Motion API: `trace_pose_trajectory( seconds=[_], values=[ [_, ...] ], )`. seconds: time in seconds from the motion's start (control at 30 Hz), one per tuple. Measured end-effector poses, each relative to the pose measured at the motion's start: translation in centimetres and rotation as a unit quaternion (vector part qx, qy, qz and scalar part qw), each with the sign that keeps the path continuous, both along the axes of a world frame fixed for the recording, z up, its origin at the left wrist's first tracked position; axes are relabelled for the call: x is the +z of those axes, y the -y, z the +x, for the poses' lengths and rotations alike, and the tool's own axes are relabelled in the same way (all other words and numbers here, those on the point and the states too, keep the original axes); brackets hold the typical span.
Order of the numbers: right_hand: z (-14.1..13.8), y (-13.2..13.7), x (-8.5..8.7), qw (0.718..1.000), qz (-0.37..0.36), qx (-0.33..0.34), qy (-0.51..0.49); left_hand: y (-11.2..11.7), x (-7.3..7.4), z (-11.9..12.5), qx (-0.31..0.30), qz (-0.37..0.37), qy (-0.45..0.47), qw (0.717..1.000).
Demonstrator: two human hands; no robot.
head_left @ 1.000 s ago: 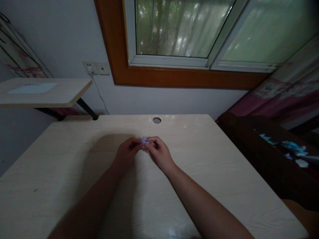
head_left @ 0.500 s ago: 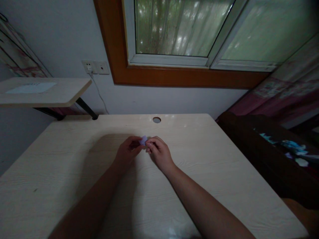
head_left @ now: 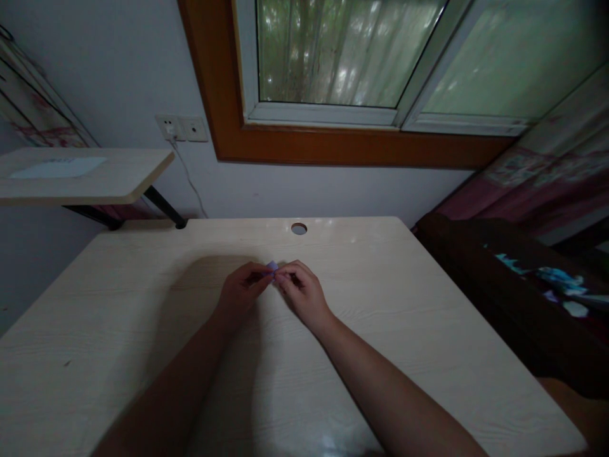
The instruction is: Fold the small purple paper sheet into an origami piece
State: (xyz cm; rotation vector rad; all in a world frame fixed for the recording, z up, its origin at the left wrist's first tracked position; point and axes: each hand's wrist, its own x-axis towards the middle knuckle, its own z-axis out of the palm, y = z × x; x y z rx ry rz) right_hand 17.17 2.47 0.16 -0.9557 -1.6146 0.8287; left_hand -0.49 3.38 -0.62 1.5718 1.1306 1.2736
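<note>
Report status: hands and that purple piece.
Left hand, right hand: both pinching small purple piece. Mid desk. Cable hole beyond, well apart.

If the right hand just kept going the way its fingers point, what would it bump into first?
The right hand points at the small purple piece that both hands pinch, so that comes first. Right behind it is the left hand. Depth is hard to judge.

home bedroom: desk (head_left: 143, 304), window (head_left: 333, 57), bed (head_left: 523, 298).
</note>
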Motion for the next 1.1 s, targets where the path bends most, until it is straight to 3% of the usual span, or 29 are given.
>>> trace_pose_trajectory(
  seconds=[0.4, 1.1],
  values=[
    [-0.15, -0.15, -0.04, 0.999, -0.012, -0.015, -0.031, 0.28, 0.01, 0.04, -0.022, 0.017, 0.002, 1.0],
    [-0.14, -0.37, -0.51, 0.998, -0.043, -0.009, -0.054, 0.4, 0.11, 0.12, -0.007, -0.004, -0.01, 1.0]
  ],
)
